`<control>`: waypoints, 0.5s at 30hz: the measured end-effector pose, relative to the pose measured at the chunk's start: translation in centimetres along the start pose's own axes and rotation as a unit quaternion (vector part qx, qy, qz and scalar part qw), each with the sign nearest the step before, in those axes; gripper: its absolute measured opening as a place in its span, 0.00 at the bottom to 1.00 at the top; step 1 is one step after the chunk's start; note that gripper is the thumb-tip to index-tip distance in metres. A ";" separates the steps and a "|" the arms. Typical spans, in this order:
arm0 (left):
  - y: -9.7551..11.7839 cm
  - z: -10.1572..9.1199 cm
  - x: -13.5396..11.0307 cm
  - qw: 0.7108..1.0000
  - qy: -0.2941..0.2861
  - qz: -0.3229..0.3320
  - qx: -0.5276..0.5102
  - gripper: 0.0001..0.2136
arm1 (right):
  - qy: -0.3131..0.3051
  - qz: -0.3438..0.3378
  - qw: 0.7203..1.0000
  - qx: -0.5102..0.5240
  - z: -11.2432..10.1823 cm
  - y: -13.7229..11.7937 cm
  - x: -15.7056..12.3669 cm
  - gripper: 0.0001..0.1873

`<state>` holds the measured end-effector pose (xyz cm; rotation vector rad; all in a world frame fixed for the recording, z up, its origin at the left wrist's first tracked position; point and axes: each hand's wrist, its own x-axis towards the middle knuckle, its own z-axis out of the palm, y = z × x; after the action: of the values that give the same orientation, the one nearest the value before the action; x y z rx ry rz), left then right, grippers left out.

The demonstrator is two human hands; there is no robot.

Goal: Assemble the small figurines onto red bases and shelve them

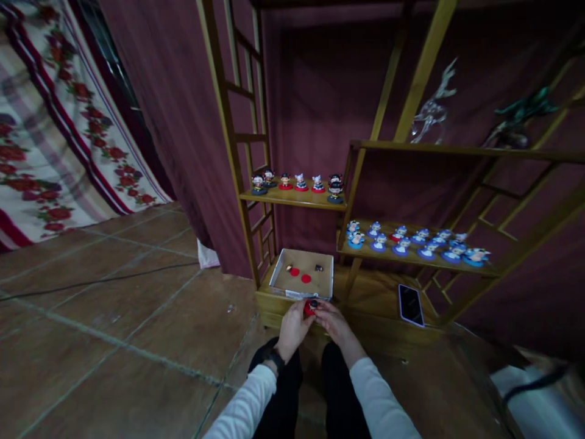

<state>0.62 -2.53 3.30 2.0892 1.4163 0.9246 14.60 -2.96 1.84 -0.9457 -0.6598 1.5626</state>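
Observation:
A small figurine with a dark top and red parts is pinched between both hands, just in front of the shelf's lowest board. My left hand closes on its left side, and a dark watch or band circles that wrist. From the right, the fingers of my right hand press against the same figurine. Behind the hands stands a shallow cardboard box. Inside it lie a red round base, another red base, and two small figure pieces, one at the left and a dark one at the right.
The wooden shelf above the box carries several small figurines. More blue and purple figurines stand on the right shelf. A phone lies on the lower board. Ornaments occupy the upper right shelf. A cable crosses the tiled floor.

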 end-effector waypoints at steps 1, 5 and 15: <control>-0.1 0.0 0.1 1.000 0.010 -0.010 -0.020 0.19 | -0.008 0.004 1.000 0.006 0.2 0.0 0.0 0.22; 0.0 -0.8 0.9 0.993 0.041 -0.024 -0.106 0.15 | -0.008 0.015 1.000 0.025 0.5 -0.1 -0.3 0.20; 8.2 -13.9 8.9 0.969 0.195 0.046 -0.145 0.18 | 0.011 0.010 0.999 0.047 -0.1 -0.7 -0.7 0.19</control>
<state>-2.30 2.64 20.71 1.8319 1.2726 1.5475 15.05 -3.52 2.54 -0.9006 -0.5564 1.5854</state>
